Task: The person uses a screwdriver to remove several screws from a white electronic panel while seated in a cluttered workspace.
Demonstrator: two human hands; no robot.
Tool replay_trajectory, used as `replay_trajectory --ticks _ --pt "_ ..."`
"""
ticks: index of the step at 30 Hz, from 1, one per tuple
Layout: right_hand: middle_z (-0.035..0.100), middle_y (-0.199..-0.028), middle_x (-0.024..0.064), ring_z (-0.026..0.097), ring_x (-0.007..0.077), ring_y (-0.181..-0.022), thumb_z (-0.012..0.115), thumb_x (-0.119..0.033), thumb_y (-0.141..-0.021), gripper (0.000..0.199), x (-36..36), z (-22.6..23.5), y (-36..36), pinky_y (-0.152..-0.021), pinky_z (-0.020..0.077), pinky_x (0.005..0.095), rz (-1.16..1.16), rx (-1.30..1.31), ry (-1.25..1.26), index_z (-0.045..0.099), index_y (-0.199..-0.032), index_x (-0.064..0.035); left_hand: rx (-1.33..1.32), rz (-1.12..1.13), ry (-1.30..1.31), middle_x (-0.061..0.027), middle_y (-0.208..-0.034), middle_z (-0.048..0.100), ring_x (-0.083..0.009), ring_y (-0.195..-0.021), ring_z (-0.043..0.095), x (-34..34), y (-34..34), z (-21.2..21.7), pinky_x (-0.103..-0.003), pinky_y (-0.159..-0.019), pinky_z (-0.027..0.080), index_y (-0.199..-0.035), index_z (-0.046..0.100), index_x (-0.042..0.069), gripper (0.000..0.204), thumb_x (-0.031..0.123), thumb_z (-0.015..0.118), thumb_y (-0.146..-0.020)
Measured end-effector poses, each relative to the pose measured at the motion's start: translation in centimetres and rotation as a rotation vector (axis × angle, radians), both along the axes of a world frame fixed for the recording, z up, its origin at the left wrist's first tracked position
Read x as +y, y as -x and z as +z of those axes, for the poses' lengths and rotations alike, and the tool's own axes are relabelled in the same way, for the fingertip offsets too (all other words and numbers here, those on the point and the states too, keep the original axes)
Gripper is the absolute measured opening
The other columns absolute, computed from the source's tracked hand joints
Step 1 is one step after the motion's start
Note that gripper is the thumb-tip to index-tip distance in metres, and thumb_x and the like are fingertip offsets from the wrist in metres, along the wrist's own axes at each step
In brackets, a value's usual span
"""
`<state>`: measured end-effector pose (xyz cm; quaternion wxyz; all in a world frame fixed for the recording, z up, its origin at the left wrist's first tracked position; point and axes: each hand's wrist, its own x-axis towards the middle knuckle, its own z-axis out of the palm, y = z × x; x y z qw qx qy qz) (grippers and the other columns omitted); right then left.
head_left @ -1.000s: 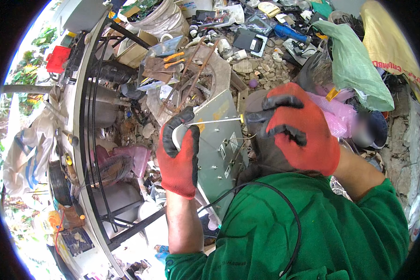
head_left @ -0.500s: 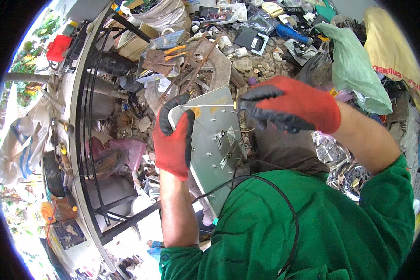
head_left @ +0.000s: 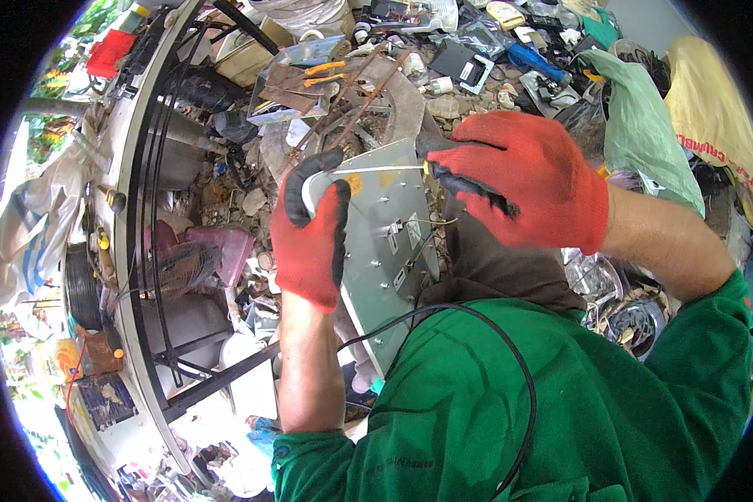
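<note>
The flat grey metal panel with small screws and fittings (head_left: 385, 251) stands tilted over the person's lap, its long axis running away from the body. The left hand in a red and black glove (head_left: 309, 243) clamps its far left edge. The right hand, gloved alike (head_left: 527, 180), grips a thin screwdriver (head_left: 376, 170) lying crosswise, tip pointing left along the panel's top corner.

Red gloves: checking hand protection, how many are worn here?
2. One on the left hand gripping the grey metal panel's edge; one on the right hand, holding a screwdriver.
</note>
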<state>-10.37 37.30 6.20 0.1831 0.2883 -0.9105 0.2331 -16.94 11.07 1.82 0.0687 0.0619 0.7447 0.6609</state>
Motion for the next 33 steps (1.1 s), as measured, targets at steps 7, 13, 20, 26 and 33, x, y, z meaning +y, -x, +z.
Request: replay_trajectory --ticks 7,13,20,26,33 --pt "0.059 -0.119 0.0186 0.063 0.0307 -0.104 0.074 -0.002 -0.074 0.048 -1.3 4.2 -2.5 -0.085 0.0531 0.0398 -0.012 0.028 0.321 0.06 -0.119 -0.0053 0.376 0.107 0.141 -0.0147 -0.122 0.068 -0.0203 -0.11 0.064 -1.8 -3.8 3.1 -0.035 -0.098 0.049 -0.127 0.061 -0.003 0.033 0.006 0.066 -0.096" --pt "0.059 -0.121 0.0182 0.062 0.0269 -0.105 0.072 0.001 -0.079 0.045 -4.1 6.2 -4.7 -0.089 0.0512 0.0412 0.045 0.059 0.862 0.055 -0.121 -0.005 0.53 0.188 -0.129 -0.024 -0.134 0.06 -0.0295 -0.124 0.059 -0.1 -6.3 6.1 -0.042 -0.109 0.042 -0.126 0.057 -0.004 0.03 0.006 0.058 -0.099" --pt "0.064 -0.108 0.0182 0.063 0.0341 -0.101 0.068 -0.007 -0.08 0.036 -5.1 13.8 -1.1 -0.086 0.0516 0.0436 0.249 0.107 0.204 0.06 -0.114 -0.0019 0.3 0.368 -0.573 -0.0178 -0.13 0.061 -0.0262 -0.117 0.061 0.4 -6.2 5.9 -0.041 -0.103 0.049 -0.133 0.05 0.001 0.041 0.018 0.06 -0.097" --pt "0.067 -0.099 0.0199 0.063 0.0408 -0.103 0.065 -0.014 -0.08 0.032 -8.8 12.2 3.7 -0.086 0.0514 0.0457 0.308 0.002 -0.015 0.063 -0.108 0.0007 0.108 0.379 -0.686 -0.0117 -0.126 0.061 -0.0207 -0.115 0.058 1.8 -9.1 -1.5 -0.036 -0.096 0.049 -0.132 0.052 0.007 0.037 0.022 0.06 -0.099" --pt "0.06 -0.114 0.0214 0.062 0.0395 -0.106 0.065 -0.013 -0.083 0.043 -14.3 2.7 4.2 -0.089 0.0515 0.0459 0.381 -0.28 -0.097 0.057 -0.124 -0.0034 -0.277 0.285 -0.775 -0.008 -0.132 0.06 -0.0197 -0.116 0.06 -3.9 -12.4 -9.4 -0.036 -0.1 0.048 -0.142 0.051 0.009 0.046 0.004 0.06 -0.097"
